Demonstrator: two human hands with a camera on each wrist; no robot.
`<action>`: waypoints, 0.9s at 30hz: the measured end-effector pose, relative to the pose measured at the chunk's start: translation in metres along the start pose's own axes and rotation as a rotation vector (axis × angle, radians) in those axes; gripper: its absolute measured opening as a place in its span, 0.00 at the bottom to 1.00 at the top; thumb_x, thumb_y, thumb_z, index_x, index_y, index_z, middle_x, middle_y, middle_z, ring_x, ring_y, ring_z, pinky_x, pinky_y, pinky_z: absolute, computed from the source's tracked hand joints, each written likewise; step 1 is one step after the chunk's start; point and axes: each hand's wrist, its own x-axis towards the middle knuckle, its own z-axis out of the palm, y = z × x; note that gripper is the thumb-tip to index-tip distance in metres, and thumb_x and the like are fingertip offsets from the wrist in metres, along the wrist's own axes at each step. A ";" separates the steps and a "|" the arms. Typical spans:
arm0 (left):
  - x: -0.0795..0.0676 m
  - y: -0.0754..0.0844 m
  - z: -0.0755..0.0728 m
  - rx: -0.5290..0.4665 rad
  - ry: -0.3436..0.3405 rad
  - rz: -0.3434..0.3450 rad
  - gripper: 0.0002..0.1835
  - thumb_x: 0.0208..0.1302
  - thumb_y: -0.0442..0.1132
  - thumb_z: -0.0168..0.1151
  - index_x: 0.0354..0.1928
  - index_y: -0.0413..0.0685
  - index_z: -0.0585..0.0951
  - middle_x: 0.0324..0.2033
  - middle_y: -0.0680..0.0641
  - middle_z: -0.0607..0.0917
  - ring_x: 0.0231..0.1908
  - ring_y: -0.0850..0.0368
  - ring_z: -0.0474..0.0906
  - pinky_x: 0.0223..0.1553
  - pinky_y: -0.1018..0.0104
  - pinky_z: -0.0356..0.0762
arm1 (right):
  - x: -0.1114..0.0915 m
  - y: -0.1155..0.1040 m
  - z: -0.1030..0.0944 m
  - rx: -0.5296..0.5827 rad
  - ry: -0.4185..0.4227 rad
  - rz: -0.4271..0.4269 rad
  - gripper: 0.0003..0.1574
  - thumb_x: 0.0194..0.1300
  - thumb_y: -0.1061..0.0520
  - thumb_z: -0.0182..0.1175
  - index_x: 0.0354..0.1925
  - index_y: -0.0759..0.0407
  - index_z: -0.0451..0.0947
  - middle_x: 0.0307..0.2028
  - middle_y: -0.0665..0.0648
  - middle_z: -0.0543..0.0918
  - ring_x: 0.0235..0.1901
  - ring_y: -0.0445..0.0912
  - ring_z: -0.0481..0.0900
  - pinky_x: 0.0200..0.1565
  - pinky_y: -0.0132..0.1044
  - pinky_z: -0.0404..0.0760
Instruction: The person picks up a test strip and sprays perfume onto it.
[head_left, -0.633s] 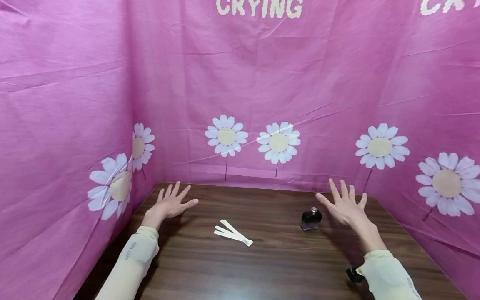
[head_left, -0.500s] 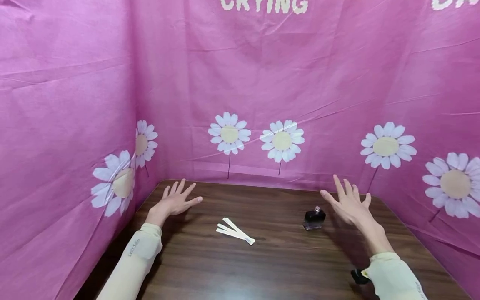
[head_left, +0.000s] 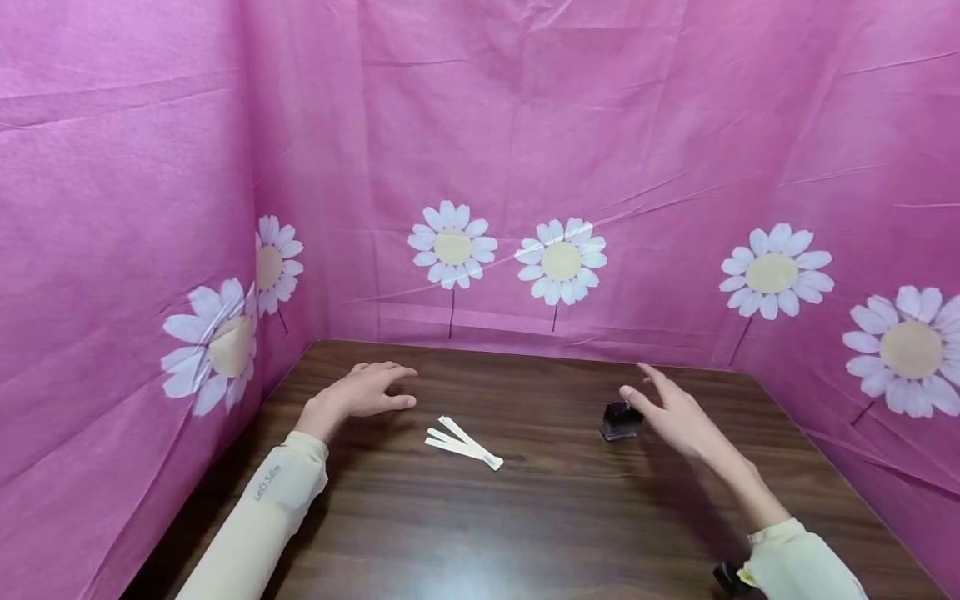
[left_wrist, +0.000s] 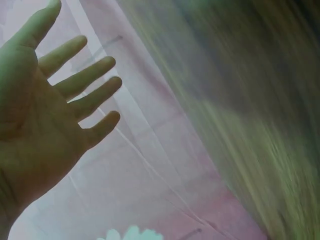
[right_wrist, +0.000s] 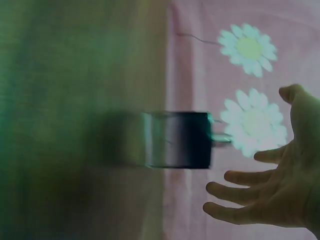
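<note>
A small dark glass perfume bottle [head_left: 621, 422] with a bare spray neck stands upright on the right side of the table. My right hand [head_left: 678, 421] hovers beside it, fingers extended; its thumb overlaps the bottle's top in the head view. In the right wrist view a gap shows between the bottle [right_wrist: 182, 140] and the fingers of the hand [right_wrist: 280, 195]. Over the table's left part, my left hand [head_left: 363, 393] is held out with relaxed fingers and nothing in it. White paper strips [head_left: 465, 443] lie fanned out to the right of that hand.
The brown wood-grain table [head_left: 480, 533] is bordered by pink cloth [head_left: 480, 150] printed with daisies, at the back and both sides. A black object [head_left: 729, 578] shows at the right sleeve, partly hidden.
My right hand has moved left toward the perfume bottle, and its fingers are less spread. The left hand has turned, its fingers drawn closer together. The head view has tilted down slightly.
</note>
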 end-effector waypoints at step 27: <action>0.042 0.073 0.047 -0.007 -0.165 0.268 0.20 0.58 0.50 0.76 0.53 0.59 0.85 0.41 0.54 0.81 0.40 0.57 0.77 0.47 0.53 0.70 | -0.012 0.008 0.053 -0.140 0.075 0.167 0.51 0.64 0.28 0.62 0.72 0.55 0.60 0.59 0.68 0.78 0.53 0.69 0.78 0.41 0.64 0.77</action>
